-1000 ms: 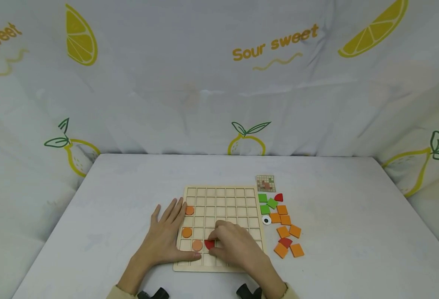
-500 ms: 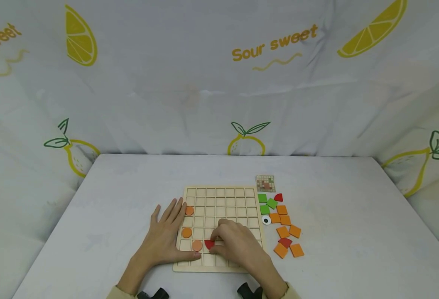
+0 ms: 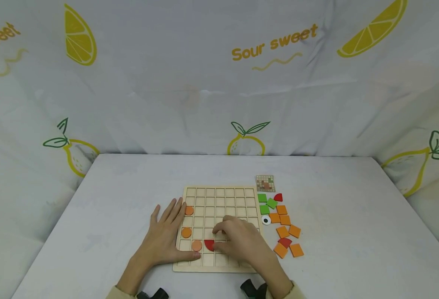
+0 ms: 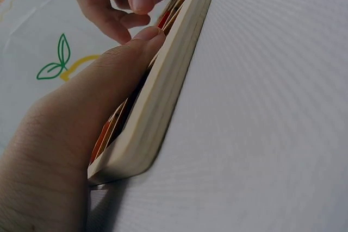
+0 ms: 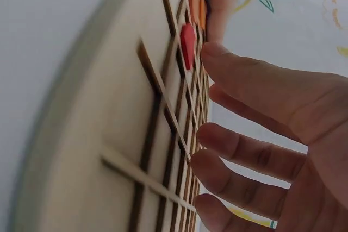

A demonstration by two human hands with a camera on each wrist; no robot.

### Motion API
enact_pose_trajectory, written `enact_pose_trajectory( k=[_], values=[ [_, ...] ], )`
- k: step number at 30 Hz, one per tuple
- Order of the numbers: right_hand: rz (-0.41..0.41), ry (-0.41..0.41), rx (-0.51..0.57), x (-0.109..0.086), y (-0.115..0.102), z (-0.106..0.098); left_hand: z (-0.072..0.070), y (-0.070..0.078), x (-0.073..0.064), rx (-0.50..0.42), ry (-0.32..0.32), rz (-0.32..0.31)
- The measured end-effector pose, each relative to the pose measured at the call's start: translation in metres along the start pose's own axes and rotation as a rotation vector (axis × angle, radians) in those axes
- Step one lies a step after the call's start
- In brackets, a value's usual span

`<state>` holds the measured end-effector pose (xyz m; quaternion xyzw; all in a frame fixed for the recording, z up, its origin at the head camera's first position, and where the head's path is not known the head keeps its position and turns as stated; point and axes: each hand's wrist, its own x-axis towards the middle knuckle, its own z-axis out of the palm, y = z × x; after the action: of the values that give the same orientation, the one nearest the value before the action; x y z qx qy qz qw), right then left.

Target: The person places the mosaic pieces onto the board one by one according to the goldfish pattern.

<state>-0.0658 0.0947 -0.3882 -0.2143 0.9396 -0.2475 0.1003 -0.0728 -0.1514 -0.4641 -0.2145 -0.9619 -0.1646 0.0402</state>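
Note:
A pale wooden grid board (image 3: 220, 202) lies on the white table. My left hand (image 3: 165, 237) rests on its left side, fingers spread, with the thumb on the near-left corner area; the left wrist view shows the thumb (image 4: 117, 69) over the board's edge. A red quarter-round tile (image 3: 208, 245) sits in a lower cell, right of a light orange disc (image 3: 197, 246). Just right of the red tile is my right hand (image 3: 243, 241), fingers loosely bent and holding nothing. In the right wrist view a gap separates its fingertips from the red tile (image 5: 187, 47).
Two more orange discs, a lower one (image 3: 186, 232) and an upper one (image 3: 189, 210), sit along the board's left column. Right of the board lie several orange square tiles (image 3: 294, 231), green tiles (image 3: 262, 198), red pieces (image 3: 278, 197), an eye disc (image 3: 266, 219) and a small pattern card (image 3: 265, 183).
My right hand has let go of the red quarter-round tile and drawn slightly right, its thumb and finger parting. The tile stays in its cell. My left hand has not moved.

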Motion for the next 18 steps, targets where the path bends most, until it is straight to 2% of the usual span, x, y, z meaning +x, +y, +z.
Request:
enact_pose_trajectory(
  k=[4, 10, 15, 18],
  values=[
    [0.044, 0.025, 0.090, -0.002, 0.014, -0.013, 0.000, 0.000, 0.000, -0.004, 0.001, -0.002],
    [0.079, 0.060, 0.218, -0.009, 0.046, -0.036, 0.000, 0.000, 0.000, -0.009, 0.002, 0.002],
    [0.127, 0.090, 0.214, -0.017, 0.071, -0.052, 0.000, 0.000, 0.000, -0.009, 0.000, 0.003],
    [0.122, 0.100, 0.216, -0.021, 0.084, -0.057, 0.000, 0.000, 0.000, -0.014, -0.003, 0.001]
  ],
)
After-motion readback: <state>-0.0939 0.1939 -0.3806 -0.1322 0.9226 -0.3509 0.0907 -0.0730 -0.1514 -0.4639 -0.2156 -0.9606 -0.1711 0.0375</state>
